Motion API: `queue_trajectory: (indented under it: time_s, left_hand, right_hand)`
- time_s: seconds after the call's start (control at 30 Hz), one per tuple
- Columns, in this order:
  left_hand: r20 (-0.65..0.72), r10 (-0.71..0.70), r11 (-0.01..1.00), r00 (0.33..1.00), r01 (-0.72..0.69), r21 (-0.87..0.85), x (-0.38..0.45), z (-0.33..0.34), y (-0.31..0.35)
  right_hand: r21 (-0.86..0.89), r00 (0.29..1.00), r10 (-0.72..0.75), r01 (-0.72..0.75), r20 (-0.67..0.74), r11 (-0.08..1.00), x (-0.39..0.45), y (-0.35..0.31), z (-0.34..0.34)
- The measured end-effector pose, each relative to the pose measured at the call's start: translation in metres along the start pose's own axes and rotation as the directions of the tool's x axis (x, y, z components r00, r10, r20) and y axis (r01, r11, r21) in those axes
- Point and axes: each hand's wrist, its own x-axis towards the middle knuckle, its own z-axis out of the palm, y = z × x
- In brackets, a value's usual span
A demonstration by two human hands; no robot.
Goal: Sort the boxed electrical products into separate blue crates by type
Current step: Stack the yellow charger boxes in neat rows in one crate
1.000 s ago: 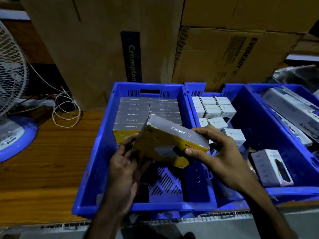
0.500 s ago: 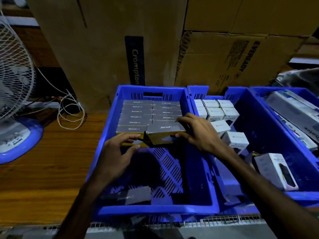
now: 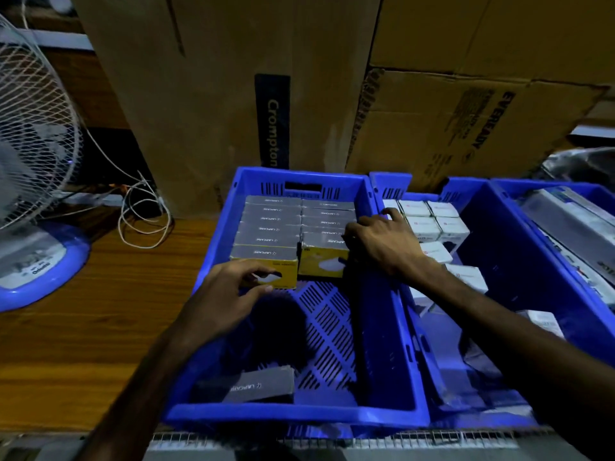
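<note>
Now the right hand (image 3: pixel 382 241) presses the yellow box (image 3: pixel 324 256) flush into its row, while the left hand (image 3: pixel 226 294), fingers loose, steadies the neighbouring box (image 3: pixel 264 261).

I see three blue crates (image 3: pixel 213 247). The left one holds eleven grey-topped boxes (image 3: pixel 266 239) in two columns, plus one loose grey box (image 3: pixel 258 387). My two hands (image 3: pixel 226 304) reach in.

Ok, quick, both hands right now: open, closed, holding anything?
Left hand: open, fingers curled loosely at the front Lapcare box, not gripping.
Right hand: open, resting flat on the neighbouring Lapcare box, holding nothing.
</note>
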Motion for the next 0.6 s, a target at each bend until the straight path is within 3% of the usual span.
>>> queue_trajectory:
  time_s: [0.23, 0.4, 0.6]
  left_hand:
    - [0.036, -0.034, 0.999, 0.999, 0.033, 0.017, 0.0, 0.003, -0.003]
    - [0.049, -0.036, 0.999, 0.998, 0.035, 0.018, -0.001, 0.005, -0.005]
    - [0.046, -0.055, 0.998, 0.997, 0.055, -0.008, -0.003, 0.005, -0.004]
  right_hand:
    - [-0.123, 1.0, -0.016, 0.018, 0.017, 0.992, 0.025, -0.011, -0.004]
    - [-0.133, 0.999, 0.016, -0.012, 0.032, 0.991, 0.025, -0.021, 0.004]
    - [-0.072, 0.996, -0.074, 0.077, 0.053, 0.994, 0.026, -0.028, 0.014]
